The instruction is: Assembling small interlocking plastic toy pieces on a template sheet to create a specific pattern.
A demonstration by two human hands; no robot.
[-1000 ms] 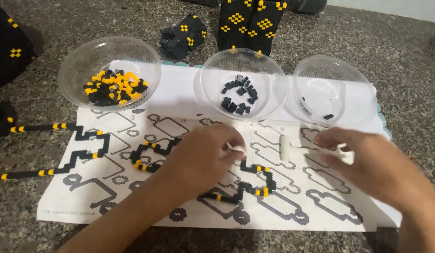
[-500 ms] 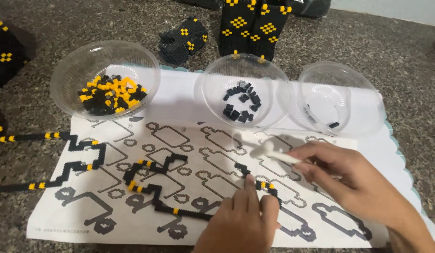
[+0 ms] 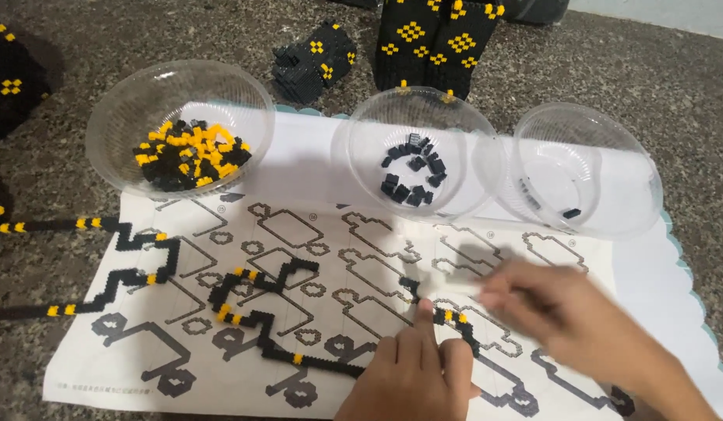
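Your left hand (image 3: 412, 374) sits at 6 o'clock, index finger stretched out and pressing its tip on the black-and-yellow chain (image 3: 299, 312) that snakes across the pattern sheet (image 3: 315, 234); the other fingers are curled in, not pinching anything. Your right hand (image 3: 556, 308) comes in from 4 o'clock and it's pretty blurred, but its fingers look pressed together on a small white tool (image 3: 455, 287), just beside the chain's end near your left fingertip. The chain itself lies flat on the sheet, running from about the middle over to your hands.

Up at 12 o'clock there's the middle bowl (image 3: 420, 156) with a few black pieces. At 10 o'clock the left bowl (image 3: 178, 129) holds mixed black and yellow pieces. At 2 o'clock the right bowl (image 3: 583, 179) has just a couple of black bits. A second chain (image 3: 104, 265) zigzags off the sheet at 9 o'clock onto the speckled desk (image 3: 673, 93). Finished black blocks (image 3: 435, 39) with yellow diamonds stand behind the bowls.
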